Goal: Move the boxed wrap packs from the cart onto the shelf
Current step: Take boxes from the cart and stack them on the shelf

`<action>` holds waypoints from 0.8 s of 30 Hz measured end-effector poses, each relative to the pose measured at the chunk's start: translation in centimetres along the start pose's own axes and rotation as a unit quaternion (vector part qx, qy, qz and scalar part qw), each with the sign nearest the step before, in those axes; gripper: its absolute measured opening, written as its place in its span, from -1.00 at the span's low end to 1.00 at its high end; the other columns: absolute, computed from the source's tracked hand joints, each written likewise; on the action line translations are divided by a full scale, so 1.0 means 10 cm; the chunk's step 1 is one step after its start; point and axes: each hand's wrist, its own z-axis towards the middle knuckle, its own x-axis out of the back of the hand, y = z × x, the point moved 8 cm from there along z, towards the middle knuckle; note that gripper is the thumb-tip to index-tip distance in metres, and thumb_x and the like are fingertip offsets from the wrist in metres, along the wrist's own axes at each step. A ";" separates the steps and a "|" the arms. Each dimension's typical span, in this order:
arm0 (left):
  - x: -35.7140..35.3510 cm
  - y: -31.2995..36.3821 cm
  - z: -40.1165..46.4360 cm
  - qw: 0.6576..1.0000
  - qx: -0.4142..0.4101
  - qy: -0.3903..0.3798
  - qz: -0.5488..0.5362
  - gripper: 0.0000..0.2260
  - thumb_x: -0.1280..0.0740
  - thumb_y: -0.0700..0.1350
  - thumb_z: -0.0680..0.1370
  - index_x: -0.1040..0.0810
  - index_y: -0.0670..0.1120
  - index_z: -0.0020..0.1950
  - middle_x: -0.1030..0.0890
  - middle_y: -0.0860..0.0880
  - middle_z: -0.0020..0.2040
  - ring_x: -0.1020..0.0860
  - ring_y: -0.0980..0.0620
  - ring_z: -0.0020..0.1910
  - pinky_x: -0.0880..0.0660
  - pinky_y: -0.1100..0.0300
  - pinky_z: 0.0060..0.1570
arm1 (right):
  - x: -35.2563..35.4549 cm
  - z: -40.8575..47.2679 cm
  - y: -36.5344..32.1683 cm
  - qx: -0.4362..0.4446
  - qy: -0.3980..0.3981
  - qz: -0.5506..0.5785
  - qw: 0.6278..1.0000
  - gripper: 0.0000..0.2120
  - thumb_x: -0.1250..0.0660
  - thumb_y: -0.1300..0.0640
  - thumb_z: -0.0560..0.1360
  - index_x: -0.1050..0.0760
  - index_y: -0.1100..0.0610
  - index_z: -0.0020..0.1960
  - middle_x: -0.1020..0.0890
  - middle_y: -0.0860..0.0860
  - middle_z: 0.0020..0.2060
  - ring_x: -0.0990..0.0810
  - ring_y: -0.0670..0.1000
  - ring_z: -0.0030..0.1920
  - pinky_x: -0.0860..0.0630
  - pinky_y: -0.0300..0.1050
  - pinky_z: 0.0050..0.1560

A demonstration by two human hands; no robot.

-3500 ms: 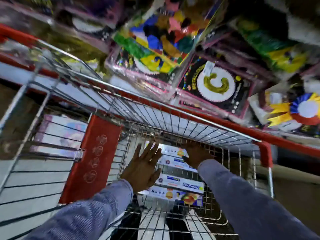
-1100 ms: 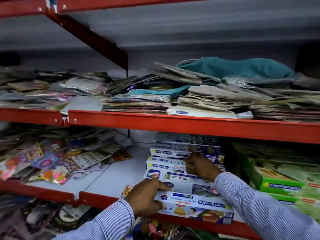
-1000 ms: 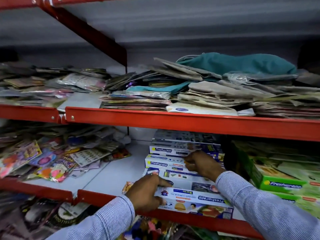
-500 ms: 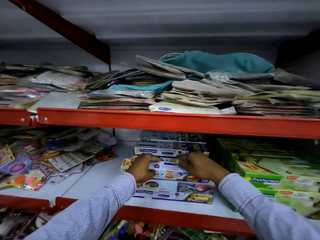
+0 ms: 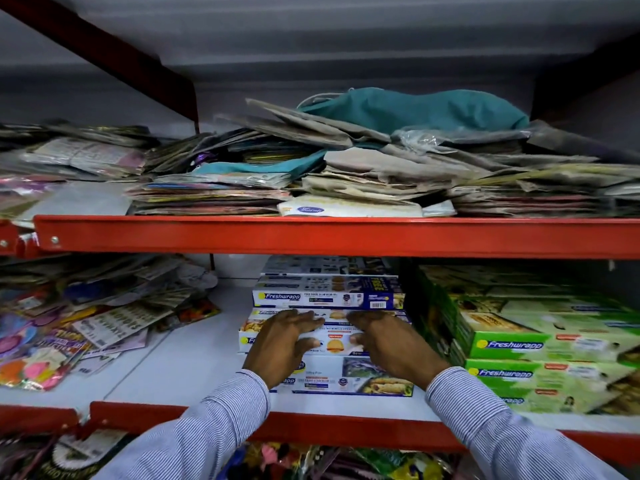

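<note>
Blue-and-white cardboard wrap boxes (image 5: 329,296) are sitting stacked on the white shelf board (image 5: 187,362), partly hidden behind both hands; left hand (image 5: 282,344) and right hand (image 5: 391,344) are pressing flat, fingers extended toward 12 o'clock.

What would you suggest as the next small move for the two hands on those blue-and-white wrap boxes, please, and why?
Probably push the box under both hands a little further back. The left hand and right hand lie flat on a blue-and-white wrap box that sits forward of the Freshwrapp box behind it, so the stack steps out toward the red shelf edge. Squaring it looks sensible before letting go.
</note>
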 end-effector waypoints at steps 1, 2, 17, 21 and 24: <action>-0.01 0.01 0.00 1.000 0.002 -0.001 0.004 -0.65 -0.31 0.08 0.59 -0.50 0.12 0.38 -0.48 0.07 0.43 -0.37 -0.06 0.43 -0.28 -0.01 0.44 | 0.00 0.00 0.01 0.003 -0.001 -0.001 1.000 -0.58 -0.21 0.09 0.59 -0.35 0.04 0.44 -0.48 0.00 0.41 -0.48 0.07 0.35 -0.52 -0.03 0.18; -0.03 0.01 0.00 1.000 0.003 -0.002 0.009 -0.65 -0.30 0.09 0.60 -0.49 0.14 0.38 -0.47 0.07 0.44 -0.36 -0.06 0.45 -0.26 -0.02 0.45 | 0.00 0.00 0.02 0.004 -0.002 0.003 1.000 -0.57 -0.22 0.08 0.59 -0.33 0.05 0.45 -0.47 0.01 0.42 -0.46 0.07 0.37 -0.51 -0.03 0.21; 0.00 0.14 -0.19 0.988 0.002 -0.001 0.153 -0.55 -0.03 0.24 0.65 -0.09 0.26 0.54 -0.11 0.03 0.61 0.02 -0.17 0.59 0.10 -0.37 0.48 | -0.14 -0.13 -0.01 0.000 0.022 -0.052 0.998 -0.47 -0.12 0.08 0.63 -0.06 0.07 0.57 -0.20 0.09 0.56 -0.14 0.13 0.56 -0.18 0.05 0.53; 0.10 0.43 -0.76 0.985 -0.018 0.049 0.163 -0.43 -0.05 0.28 0.63 0.08 0.19 0.58 0.08 -0.05 0.63 0.16 -0.20 0.58 0.11 -0.37 0.48 | -0.15 -0.65 -0.22 -0.033 0.132 -0.044 0.990 -0.42 -0.01 -0.10 0.64 0.09 -0.01 0.58 0.03 0.04 0.60 0.11 0.11 0.59 0.03 0.17 0.57; -0.07 0.55 -1.41 0.983 -0.018 0.021 0.182 -0.38 -0.07 0.28 0.60 0.06 0.13 0.59 0.10 -0.13 0.62 0.19 -0.25 0.57 0.11 -0.42 0.45 | -0.39 -1.22 -0.50 -0.044 0.158 -0.034 0.986 -0.38 -0.10 -0.09 0.59 0.00 0.03 0.58 -0.01 0.09 0.59 0.13 0.13 0.59 0.05 0.26 0.55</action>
